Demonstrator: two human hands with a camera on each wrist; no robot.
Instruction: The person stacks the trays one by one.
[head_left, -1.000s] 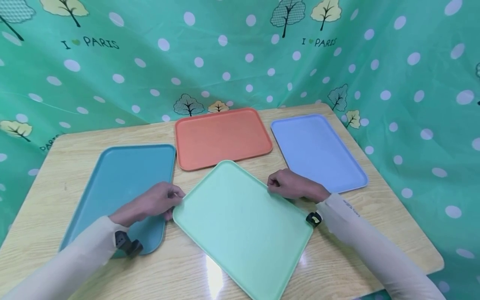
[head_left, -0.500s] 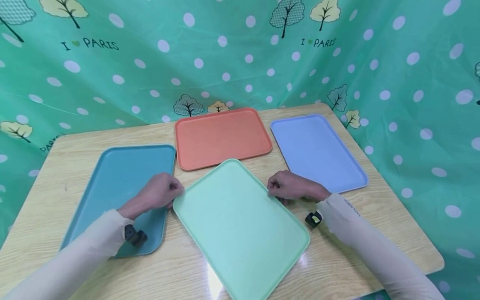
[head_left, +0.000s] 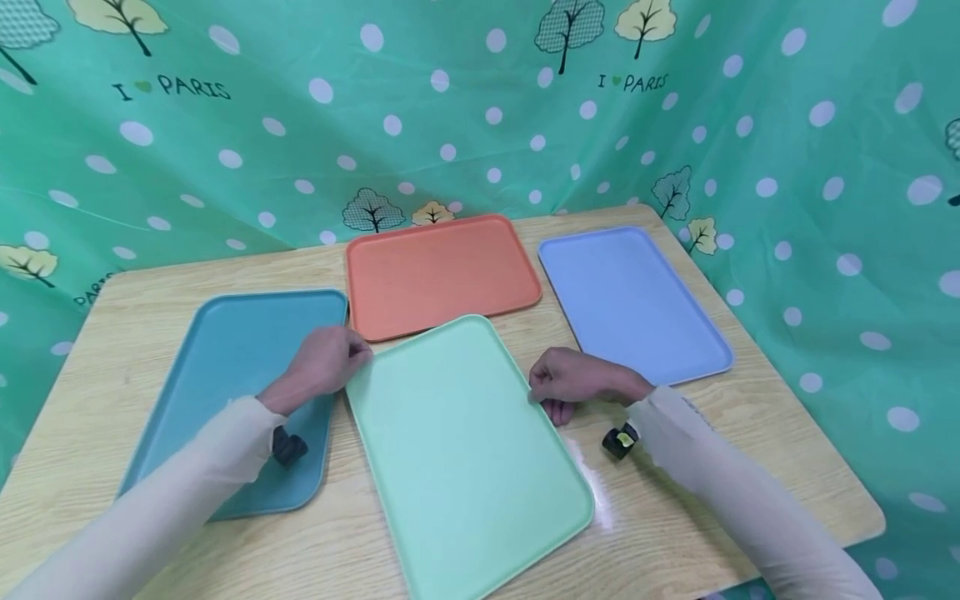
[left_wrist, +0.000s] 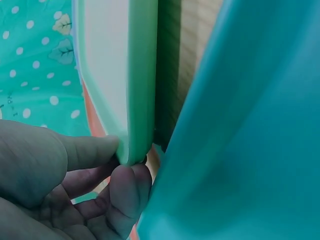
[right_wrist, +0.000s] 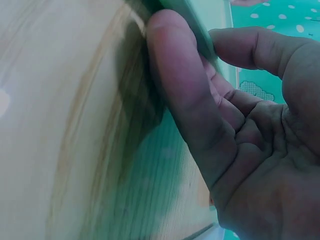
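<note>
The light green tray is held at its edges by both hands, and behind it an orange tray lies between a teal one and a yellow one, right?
Not quite: the head view shows the tray right of the orange tray is blue, not yellow. Both hands do grip the light green tray.

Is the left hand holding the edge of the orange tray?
No, the left hand pinches the edge of the light green tray; the orange tray lies untouched behind.
</note>
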